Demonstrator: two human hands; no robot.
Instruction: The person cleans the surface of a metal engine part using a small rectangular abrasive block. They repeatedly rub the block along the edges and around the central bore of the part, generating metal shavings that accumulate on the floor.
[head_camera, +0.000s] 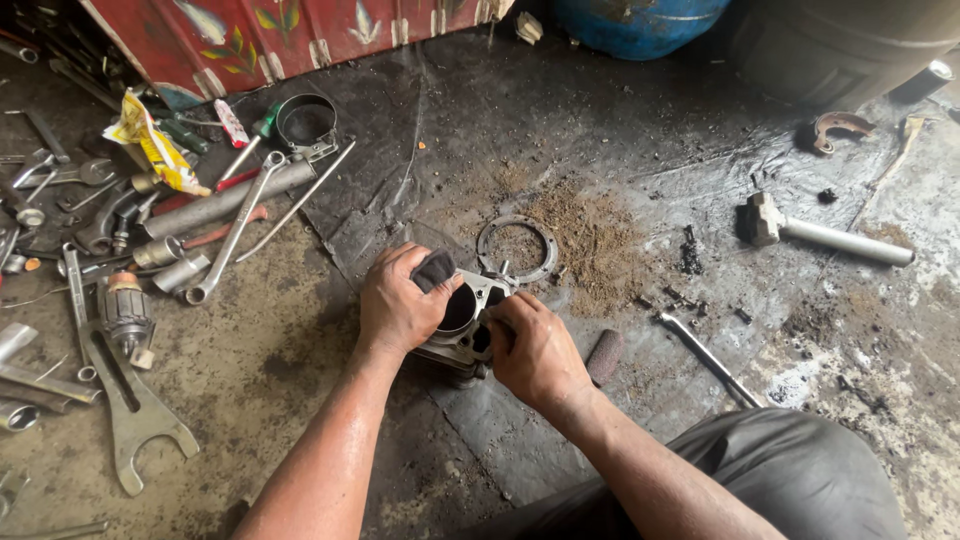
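The left hand is pressing a dark cloth against the rim of a metal engine cylinder on the grimy floor mat, fingers curled round it. The right hand is gripping the cylinder's side, fingers closed. Grime is remaining, so the cleaning is looking unfinished.

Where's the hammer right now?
In the head view, the hammer lies on the dirty floor at the right, beyond the right hand, its dark head pointing left near the sawdust patch and its pale handle running right.
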